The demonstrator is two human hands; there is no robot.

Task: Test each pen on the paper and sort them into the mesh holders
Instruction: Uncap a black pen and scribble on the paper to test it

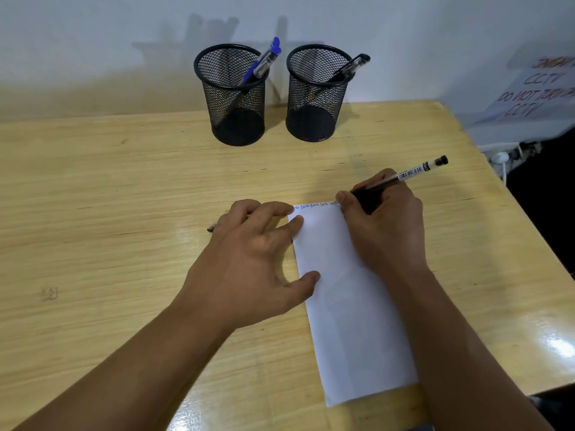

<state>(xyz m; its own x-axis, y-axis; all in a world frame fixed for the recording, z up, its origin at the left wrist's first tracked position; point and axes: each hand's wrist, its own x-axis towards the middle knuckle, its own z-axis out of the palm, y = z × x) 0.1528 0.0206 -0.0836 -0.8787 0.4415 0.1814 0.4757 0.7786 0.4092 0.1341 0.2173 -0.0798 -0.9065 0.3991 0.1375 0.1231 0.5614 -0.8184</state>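
A long white strip of paper [348, 306] lies on the wooden table, with a row of small handwritten words along its top edge. My right hand [385, 222] grips a clear black-ink pen [413, 172] with its tip at the paper's top right corner. My left hand [252, 259] lies flat with spread fingers, pressing the paper's left edge. Another pen [212, 227] peeks out from under my left hand. Two black mesh holders stand at the back: the left holder [233, 98] contains blue pens [264, 60], the right holder [317, 94] a black pen [351, 66].
The wooden table [109, 213] ends at the right, where a white device with a handwritten CCTV notice [535, 91] and a cable sit beside it. A pale wall rises right behind the holders.
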